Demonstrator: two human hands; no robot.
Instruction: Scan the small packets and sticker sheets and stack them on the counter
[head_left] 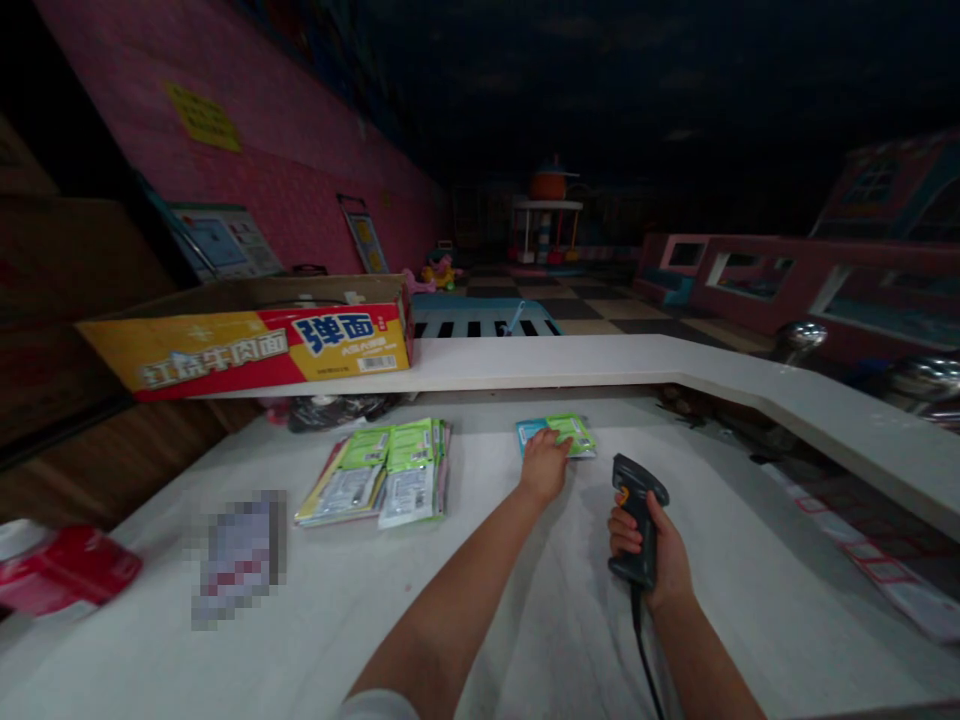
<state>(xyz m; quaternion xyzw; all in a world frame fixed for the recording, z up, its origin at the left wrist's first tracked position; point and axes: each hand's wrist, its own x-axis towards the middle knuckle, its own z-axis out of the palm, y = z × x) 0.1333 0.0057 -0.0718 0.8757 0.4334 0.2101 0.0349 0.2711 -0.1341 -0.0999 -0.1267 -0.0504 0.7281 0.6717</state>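
My left hand [545, 465] rests on a small pile of blue and green packets [571, 430] on the white counter. Its fingers lie spread over the packets, partly covering them. A black handheld barcode scanner [636, 520] is in my right hand [670, 555], the fingers wrapped around its handle and its head pointing away from me. From the handle's base a black cable runs down toward me. Left of my left hand, a larger pile of flat packets [409, 465], green, silver and yellow, lies on the counter.
A red and yellow cardboard box [300, 345] stands on the raised white ledge [540, 360]. At the far left is a red container with a white cap [67, 570], near a blurred-out item [240, 555]. A white strip with red frames [870, 555] lies at right.
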